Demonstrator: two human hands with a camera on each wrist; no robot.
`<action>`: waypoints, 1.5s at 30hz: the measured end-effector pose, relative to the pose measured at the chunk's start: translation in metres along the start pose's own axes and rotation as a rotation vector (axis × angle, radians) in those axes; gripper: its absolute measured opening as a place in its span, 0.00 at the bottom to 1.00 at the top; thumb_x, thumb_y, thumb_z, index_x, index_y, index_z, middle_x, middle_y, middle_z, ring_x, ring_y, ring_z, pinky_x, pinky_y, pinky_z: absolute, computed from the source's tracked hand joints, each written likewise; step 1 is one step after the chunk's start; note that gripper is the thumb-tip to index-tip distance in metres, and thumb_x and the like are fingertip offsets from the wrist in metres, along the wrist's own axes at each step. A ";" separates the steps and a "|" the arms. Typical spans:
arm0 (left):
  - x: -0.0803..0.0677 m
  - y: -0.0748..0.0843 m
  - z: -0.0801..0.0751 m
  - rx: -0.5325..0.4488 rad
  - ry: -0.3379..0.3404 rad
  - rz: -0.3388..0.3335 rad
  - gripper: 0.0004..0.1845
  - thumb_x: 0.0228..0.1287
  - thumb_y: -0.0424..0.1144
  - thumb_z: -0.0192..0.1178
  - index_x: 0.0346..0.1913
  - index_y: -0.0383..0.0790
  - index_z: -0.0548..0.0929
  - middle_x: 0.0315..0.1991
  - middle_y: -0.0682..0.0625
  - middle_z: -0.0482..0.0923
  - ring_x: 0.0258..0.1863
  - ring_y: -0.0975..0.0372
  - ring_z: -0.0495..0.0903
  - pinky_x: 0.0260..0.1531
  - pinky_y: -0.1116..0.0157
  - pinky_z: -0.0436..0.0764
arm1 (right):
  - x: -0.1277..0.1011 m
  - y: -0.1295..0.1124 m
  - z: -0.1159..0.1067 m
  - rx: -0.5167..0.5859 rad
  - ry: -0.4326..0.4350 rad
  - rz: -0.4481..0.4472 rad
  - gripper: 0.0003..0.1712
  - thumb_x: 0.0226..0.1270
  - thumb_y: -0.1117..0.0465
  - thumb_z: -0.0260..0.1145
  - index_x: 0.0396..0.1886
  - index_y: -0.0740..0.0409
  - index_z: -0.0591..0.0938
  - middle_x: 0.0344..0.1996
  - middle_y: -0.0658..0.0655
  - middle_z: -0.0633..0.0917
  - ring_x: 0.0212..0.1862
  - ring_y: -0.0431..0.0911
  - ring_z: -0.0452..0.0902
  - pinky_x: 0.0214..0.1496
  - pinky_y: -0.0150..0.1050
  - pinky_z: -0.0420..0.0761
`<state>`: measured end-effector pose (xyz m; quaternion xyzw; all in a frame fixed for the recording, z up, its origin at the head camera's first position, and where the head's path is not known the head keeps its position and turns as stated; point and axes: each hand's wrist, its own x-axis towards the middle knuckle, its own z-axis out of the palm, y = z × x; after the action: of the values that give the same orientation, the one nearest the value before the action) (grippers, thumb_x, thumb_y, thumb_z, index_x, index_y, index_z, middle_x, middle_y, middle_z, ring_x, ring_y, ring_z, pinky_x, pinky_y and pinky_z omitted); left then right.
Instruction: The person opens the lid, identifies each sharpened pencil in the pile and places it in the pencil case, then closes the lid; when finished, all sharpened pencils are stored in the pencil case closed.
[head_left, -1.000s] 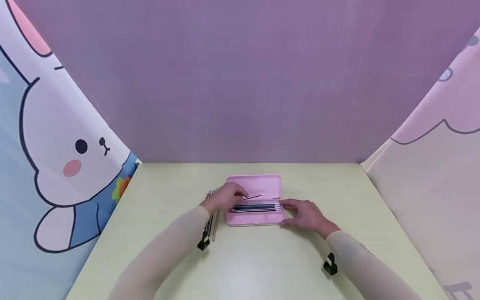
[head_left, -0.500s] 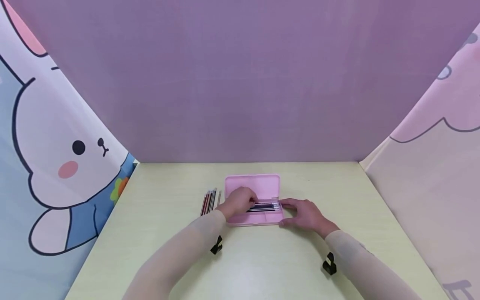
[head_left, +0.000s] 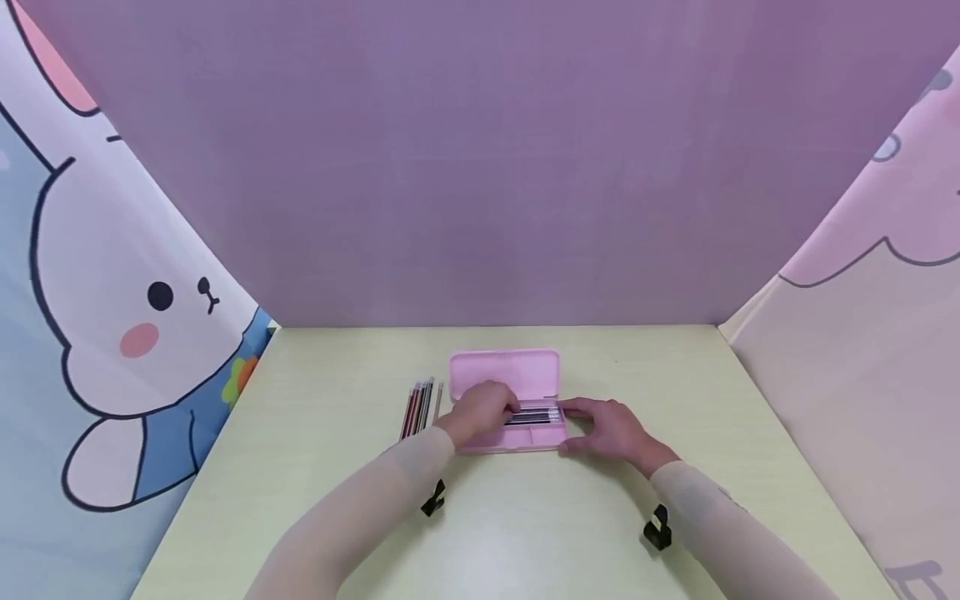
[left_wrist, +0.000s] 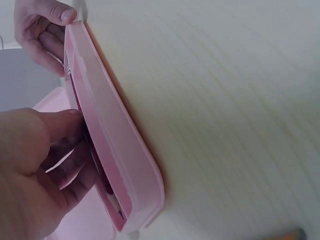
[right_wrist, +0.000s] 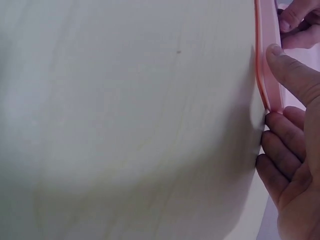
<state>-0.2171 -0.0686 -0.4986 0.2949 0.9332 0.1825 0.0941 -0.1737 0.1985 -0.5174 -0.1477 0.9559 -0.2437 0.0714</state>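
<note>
A pink pencil case lies open on the table, its lid folded back. Several dark pencils lie lengthwise in its tray, white ends to the right. My left hand reaches into the tray from the left, covering the pencils' other ends. In the left wrist view its thumb and curled fingers pinch at a dark red pencil down inside the tray, whose sharpened tip shows near the case's end. At the case's right end, my right hand holds the corners, thumb on the front wall and fingers round the end.
Left of the case, several pencils lie side by side on the pale table, with one pencil slightly apart. A purple wall stands behind the table, printed cloth panels at both sides.
My left hand has moved right and down into the tray, bringing the pencil it held above the case. The loose pencils at left have come into fuller view. My right hand has stayed put.
</note>
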 end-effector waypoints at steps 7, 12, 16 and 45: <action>-0.020 -0.013 -0.013 -0.114 0.060 0.034 0.13 0.71 0.36 0.64 0.55 0.42 0.88 0.50 0.50 0.88 0.50 0.60 0.85 0.58 0.61 0.82 | 0.003 0.002 -0.006 -0.027 -0.031 -0.028 0.49 0.45 0.36 0.83 0.70 0.40 0.78 0.64 0.50 0.83 0.68 0.57 0.76 0.70 0.60 0.74; -0.041 -0.039 -0.030 -0.314 0.189 -0.047 0.16 0.71 0.37 0.64 0.58 0.37 0.85 0.49 0.46 0.87 0.46 0.59 0.84 0.50 0.61 0.85 | 0.005 0.000 -0.015 0.044 -0.069 -0.048 0.49 0.48 0.39 0.83 0.71 0.47 0.77 0.65 0.52 0.83 0.66 0.57 0.78 0.67 0.56 0.78; -0.055 -0.061 -0.043 -0.435 0.313 -0.200 0.18 0.73 0.39 0.61 0.61 0.37 0.83 0.47 0.47 0.87 0.45 0.58 0.85 0.45 0.61 0.86 | 0.009 -0.001 -0.021 0.157 -0.060 -0.068 0.43 0.59 0.47 0.79 0.71 0.58 0.75 0.63 0.61 0.83 0.62 0.59 0.81 0.62 0.55 0.82; -0.060 -0.063 -0.029 -0.992 0.146 -0.505 0.35 0.79 0.59 0.48 0.73 0.34 0.71 0.60 0.39 0.79 0.54 0.50 0.81 0.45 0.55 0.88 | 0.030 -0.001 -0.011 0.932 -0.116 0.267 0.35 0.83 0.44 0.49 0.79 0.57 0.63 0.71 0.65 0.74 0.67 0.58 0.75 0.57 0.48 0.86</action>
<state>-0.2093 -0.1599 -0.4926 -0.0305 0.7812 0.5914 0.1976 -0.2043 0.1930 -0.5097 0.0105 0.7499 -0.6259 0.2140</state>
